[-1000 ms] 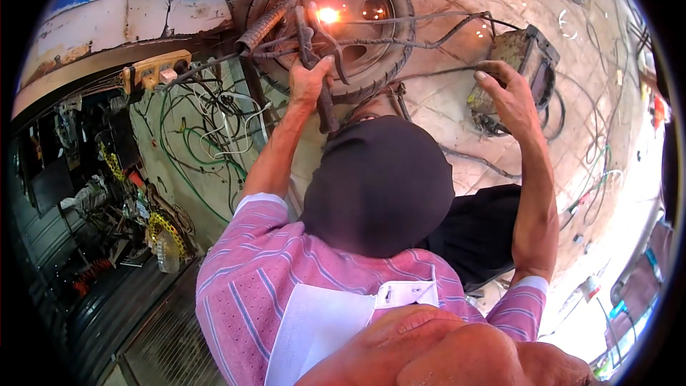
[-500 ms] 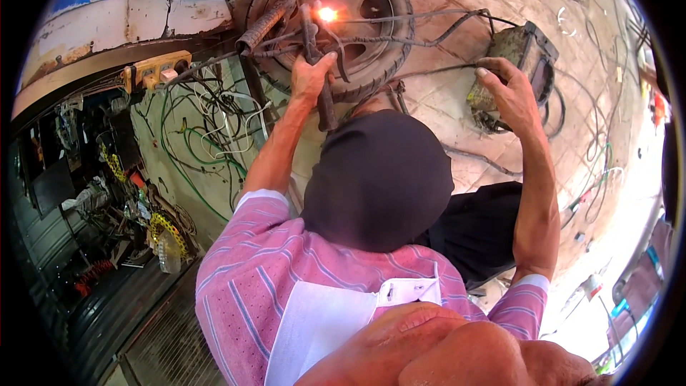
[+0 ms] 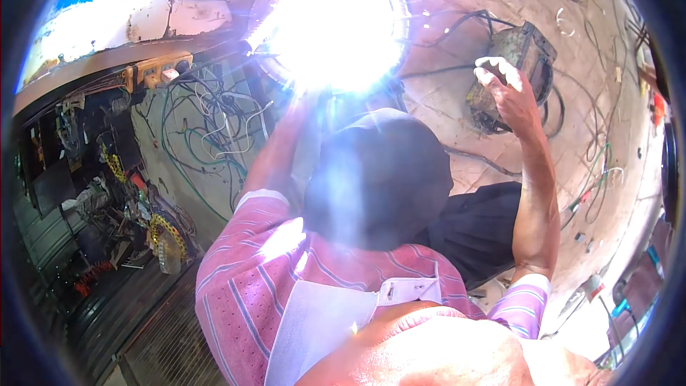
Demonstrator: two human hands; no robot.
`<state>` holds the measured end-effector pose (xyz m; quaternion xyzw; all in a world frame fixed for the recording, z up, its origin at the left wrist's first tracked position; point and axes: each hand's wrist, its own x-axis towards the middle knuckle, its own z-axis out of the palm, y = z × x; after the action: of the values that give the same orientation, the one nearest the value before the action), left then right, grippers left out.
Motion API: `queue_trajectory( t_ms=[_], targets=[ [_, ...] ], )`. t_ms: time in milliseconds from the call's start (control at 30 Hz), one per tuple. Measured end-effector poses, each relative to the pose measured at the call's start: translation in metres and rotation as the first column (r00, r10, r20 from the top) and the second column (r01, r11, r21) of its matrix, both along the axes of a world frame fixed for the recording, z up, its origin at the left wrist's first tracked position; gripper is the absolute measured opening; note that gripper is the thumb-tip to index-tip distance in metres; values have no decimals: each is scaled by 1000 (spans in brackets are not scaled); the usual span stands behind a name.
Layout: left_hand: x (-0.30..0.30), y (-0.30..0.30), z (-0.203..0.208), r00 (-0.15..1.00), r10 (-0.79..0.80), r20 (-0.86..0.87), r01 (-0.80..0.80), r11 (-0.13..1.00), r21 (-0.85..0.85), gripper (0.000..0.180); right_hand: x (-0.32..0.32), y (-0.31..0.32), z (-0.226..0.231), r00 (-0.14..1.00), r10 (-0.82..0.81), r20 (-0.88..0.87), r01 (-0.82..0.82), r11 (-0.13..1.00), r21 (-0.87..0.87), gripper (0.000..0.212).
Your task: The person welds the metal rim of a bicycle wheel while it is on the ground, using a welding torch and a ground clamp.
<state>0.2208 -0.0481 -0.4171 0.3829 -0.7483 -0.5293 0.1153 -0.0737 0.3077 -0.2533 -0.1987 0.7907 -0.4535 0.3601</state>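
A blinding white glare covers most of a spoked wheel with a dark tyre. My left hand reaches into the lower edge of this light, its fingers washed out. The earlier picture shows them wrapped round a dark welding electrode holder, now lost in the brightness. Over to the right, my right hand hovers beside a boxy, worn welding machine. Its fingers are loosely bent, with a gap at the thumb and nothing visible between them. My bent knee, in dark trousers, rises between both arms.
Dark cables run from the machine toward the wheel. A socket block lies at the left, above tangled green and white wires. Assorted metal parts crowd the far left. A blue-and-white panel stands at the back left.
The small orange glow at the wheel has become a huge white flare with flying sparks, hiding the electrode holder and much of my left hand. Both arms stay nearly in place.
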Motion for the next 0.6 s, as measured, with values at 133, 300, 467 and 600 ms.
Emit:
queue_trajectory(
  t_ms=[133,300,467,600],
  targets=[
    [-7,8,3,999,42,-30,-40,997,63,20,-1,4,-7,1000,-15,15,16,998,-58,29],
    [-38,33,73,972,227,-65,-204,944,258,20,5,1,1,995,-55,78,60,996,-67,34],
    [-38,23,56,963,198,-184,-122,926,357,15,-1,1,-2,999,21,42,-21,1000,-1,43],
    [-35,21,54,967,209,-148,-146,926,349,19,-2,0,-3,999,51,7,-51,999,5,43]
  ],
)
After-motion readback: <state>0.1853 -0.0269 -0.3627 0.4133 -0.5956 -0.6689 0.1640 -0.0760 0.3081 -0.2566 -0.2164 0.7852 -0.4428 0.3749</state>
